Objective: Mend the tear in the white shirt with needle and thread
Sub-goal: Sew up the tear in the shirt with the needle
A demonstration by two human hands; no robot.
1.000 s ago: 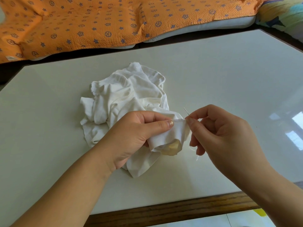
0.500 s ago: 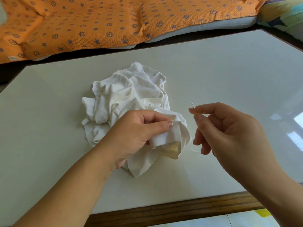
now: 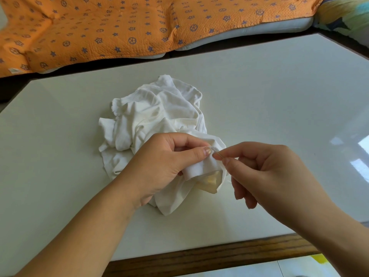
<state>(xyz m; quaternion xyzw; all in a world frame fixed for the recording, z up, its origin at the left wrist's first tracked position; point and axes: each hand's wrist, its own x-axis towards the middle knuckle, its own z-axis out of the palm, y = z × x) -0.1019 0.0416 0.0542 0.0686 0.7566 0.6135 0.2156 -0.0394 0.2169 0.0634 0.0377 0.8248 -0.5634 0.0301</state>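
A crumpled white shirt (image 3: pixel 159 114) lies in the middle of the white table (image 3: pixel 269 92). My left hand (image 3: pixel 163 164) grips a folded edge of it, thumb pressed on top near the fold. My right hand (image 3: pixel 265 172) pinches a thin needle (image 3: pixel 217 153) between thumb and forefinger, its tip at the cloth right beside my left thumbnail. A fine thread (image 3: pixel 229 179) hangs faintly below the cloth near my right hand. The tear itself is not visible.
An orange quilt with blue stars (image 3: pixel 139 27) covers a cushion beyond the table's far edge. A wooden rim (image 3: pixel 219 254) runs along the near edge. Bright window reflections (image 3: pixel 359 154) lie on the table at right.
My right hand, which had drawn the needle away to the right of the cloth, has come back left so the needle meets the fold. My left hand keeps its hold.
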